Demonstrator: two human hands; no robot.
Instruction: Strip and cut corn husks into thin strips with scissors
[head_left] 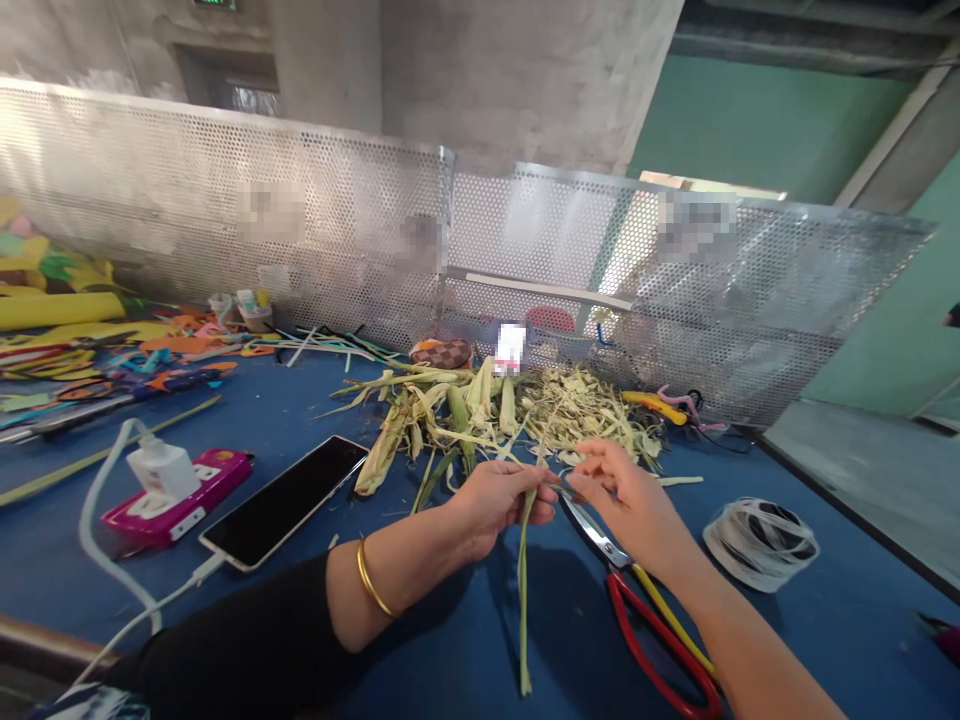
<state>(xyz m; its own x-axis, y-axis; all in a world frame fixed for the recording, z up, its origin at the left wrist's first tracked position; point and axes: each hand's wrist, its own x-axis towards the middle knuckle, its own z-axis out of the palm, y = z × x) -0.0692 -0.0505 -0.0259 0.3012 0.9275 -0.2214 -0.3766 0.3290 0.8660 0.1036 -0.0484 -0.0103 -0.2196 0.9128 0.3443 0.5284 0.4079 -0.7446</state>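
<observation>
A narrow strip of corn husk (523,600) hangs from my left hand (495,500), which pinches it between thumb and fingers. My right hand (626,505) is just to the right, loosely curled, its thumb and fingertips at the short twisted end of the strip between both hands. Below my right hand lie scissors (652,640), with red and yellow handles and blades pointing away from me. Behind the hands is a heap of corn husks (472,405), whole leaves on the left and shredded pieces (592,410) on the right.
Left of my arm are a black-screened phone (289,500), its cable and a magenta power strip (180,495) with a white plug. A roll of clear tape or cord (761,543) sits right. Coloured scraps (172,350) lie far left. A perforated metal screen (337,230) stands behind.
</observation>
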